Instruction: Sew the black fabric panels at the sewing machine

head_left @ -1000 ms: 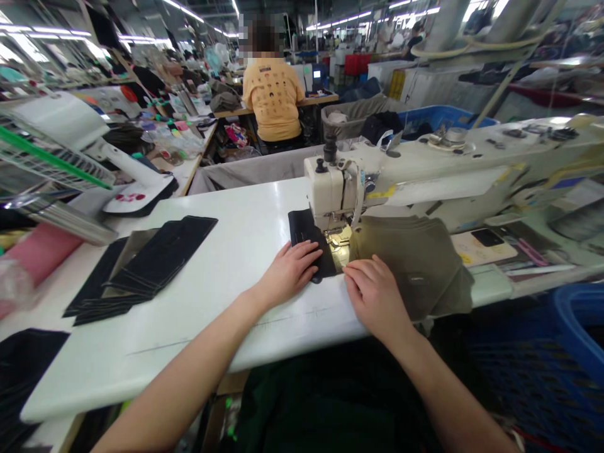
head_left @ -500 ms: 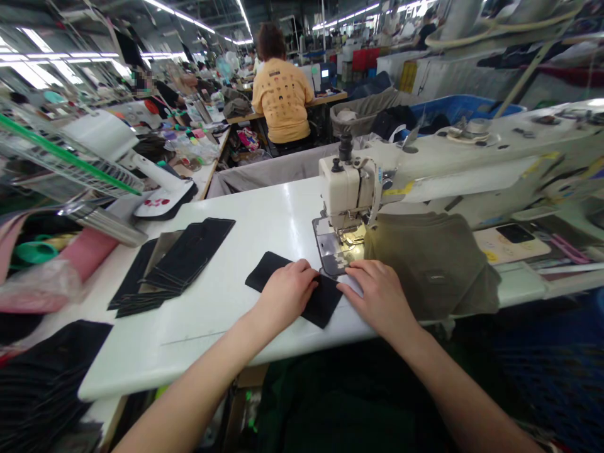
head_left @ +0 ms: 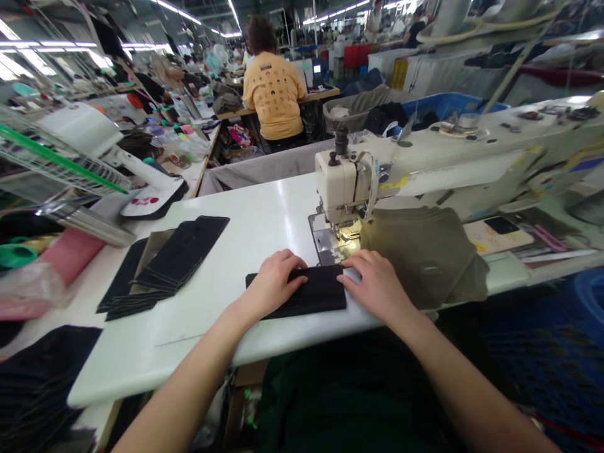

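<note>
The white table [head_left: 226,251] carries the sewing machine [head_left: 344,182]. The olive cloth [head_left: 419,251] lies at 4 o'clock from the machine head, unchanged. The stack of black pieces [head_left: 174,258] sits at 9 o'clock from the hands, well apart from them. The black cloth piece [head_left: 311,292] lies at 7 o'clock from the needle plate [head_left: 325,245]. Half a second ago it lay skewed; it now lies square to the table's near edge. The left hand [head_left: 271,283] presses flat on its left half, fingers bent over the far edge. The right hand [head_left: 377,286] rests flat, fingers slightly spread, touching its right end.
</note>
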Motion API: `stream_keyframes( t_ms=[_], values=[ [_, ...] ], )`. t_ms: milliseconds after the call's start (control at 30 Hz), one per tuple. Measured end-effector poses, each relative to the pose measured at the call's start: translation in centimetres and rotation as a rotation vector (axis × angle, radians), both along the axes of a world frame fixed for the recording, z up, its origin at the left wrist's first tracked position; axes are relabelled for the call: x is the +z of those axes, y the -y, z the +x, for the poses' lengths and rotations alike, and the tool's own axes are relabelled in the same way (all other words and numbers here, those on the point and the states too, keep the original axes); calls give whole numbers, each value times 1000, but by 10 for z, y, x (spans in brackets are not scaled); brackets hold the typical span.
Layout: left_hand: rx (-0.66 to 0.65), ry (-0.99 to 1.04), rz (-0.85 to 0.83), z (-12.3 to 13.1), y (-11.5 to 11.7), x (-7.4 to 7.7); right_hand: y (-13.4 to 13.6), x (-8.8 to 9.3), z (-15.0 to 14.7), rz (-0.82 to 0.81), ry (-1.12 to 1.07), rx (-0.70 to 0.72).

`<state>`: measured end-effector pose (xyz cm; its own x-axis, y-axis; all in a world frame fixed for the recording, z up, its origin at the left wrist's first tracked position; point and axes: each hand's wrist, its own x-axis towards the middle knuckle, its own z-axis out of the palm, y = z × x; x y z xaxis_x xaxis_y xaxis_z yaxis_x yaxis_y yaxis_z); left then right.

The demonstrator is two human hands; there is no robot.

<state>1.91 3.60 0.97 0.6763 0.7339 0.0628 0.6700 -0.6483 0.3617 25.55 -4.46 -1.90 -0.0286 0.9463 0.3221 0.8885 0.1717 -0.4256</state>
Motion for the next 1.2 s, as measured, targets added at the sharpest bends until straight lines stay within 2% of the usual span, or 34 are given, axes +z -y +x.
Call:
stream_keyframes(
  t_ms=[367, 600, 1000, 1100, 1200],
  values=[
    [-1, 240, -98, 0, -1, -9, -8, 1, -2, -29, -91, 41],
    [17, 268, -90, -2, -3, -17, -12, 1, -4, -25, -169, 29],
    [19, 287, -69, -2, 0, -18, -28, 0, -2, -92, -168, 47],
    [32, 292, -20, -2, 0, -20, -31, 0, -1, -99, -146, 59],
    [33, 237, 121, -1, 3, -19, -31, 2, -2, -78, -128, 82]
  ],
)
